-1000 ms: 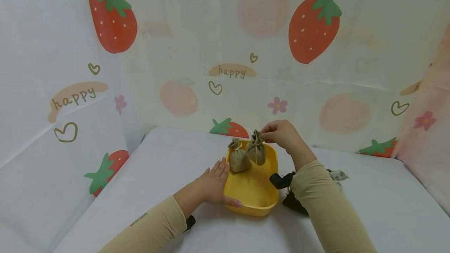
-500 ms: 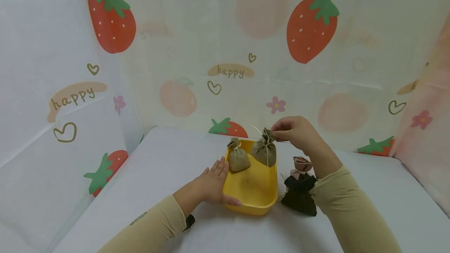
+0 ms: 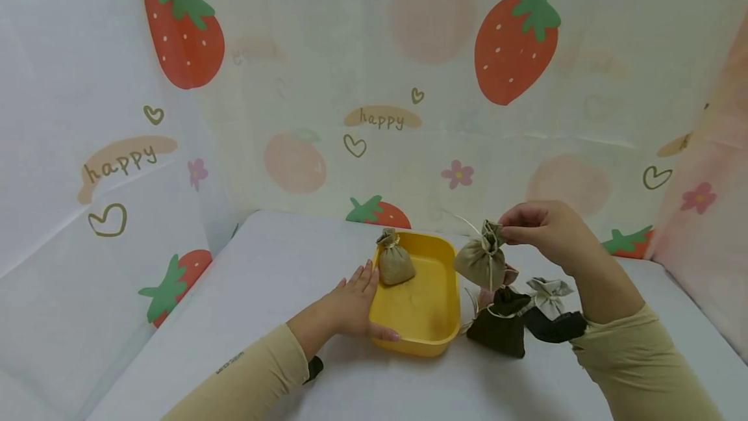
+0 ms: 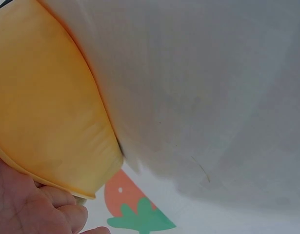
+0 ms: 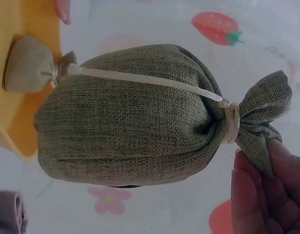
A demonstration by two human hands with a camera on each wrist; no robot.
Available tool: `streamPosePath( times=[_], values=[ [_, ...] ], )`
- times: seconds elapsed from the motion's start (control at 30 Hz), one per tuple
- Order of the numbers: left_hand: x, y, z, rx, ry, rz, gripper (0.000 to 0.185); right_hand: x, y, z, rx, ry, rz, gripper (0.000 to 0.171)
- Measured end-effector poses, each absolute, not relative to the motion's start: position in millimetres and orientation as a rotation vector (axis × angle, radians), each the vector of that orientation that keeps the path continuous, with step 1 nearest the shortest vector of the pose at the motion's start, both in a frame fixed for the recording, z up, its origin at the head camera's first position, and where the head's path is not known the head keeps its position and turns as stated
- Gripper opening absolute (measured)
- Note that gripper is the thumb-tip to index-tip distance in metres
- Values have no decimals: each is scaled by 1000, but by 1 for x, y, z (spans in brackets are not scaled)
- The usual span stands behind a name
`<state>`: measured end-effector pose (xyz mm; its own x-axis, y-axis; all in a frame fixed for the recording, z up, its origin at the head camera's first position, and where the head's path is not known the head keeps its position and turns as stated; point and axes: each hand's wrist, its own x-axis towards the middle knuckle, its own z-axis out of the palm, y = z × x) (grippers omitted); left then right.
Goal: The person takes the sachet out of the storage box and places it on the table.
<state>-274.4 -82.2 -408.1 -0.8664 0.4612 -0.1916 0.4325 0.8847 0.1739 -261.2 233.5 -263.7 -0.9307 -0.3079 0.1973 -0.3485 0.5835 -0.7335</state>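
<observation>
My right hand pinches the tied neck of a small olive-green cloth pouch and holds it in the air, just right of the yellow tray. The right wrist view shows the same pouch close up, with my fingertips on its gathered top. A second olive pouch sits in the tray's far left corner. My left hand lies flat against the tray's left side, thumb on the near rim; in the left wrist view my palm touches the tray's outer wall.
On the white table right of the tray lie a dark brown pouch, a black pouch, a light grey pouch and a pinkish one, partly hidden. Strawberry-print cloth walls the back and sides.
My right hand has lifted the pouch out of the tray and carried it right, past the tray's rim and above the pouches there. The left hand has stayed on the tray.
</observation>
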Motion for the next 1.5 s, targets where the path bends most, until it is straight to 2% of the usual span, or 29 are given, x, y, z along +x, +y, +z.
streamPosePath(
  times=[0.3, 0.53, 1.17, 1.5],
  values=[
    [-273, -81, -408, 679, 2829, 197, 127, -243, 277, -268, 597, -2691, 1299, 15],
    [-273, -81, -408, 666, 2819, 205, 128, -233, 303, -280, 513, -2751, 1262, 17],
    [-274, -82, -408, 669, 2818, 215, 128, -236, 344, -325, 472, -2784, 1498, 8],
    [-275, -82, -410, 659, 2814, 224, 128, -240, 344, -352, 324, -2894, 1574, 23]
  ],
)
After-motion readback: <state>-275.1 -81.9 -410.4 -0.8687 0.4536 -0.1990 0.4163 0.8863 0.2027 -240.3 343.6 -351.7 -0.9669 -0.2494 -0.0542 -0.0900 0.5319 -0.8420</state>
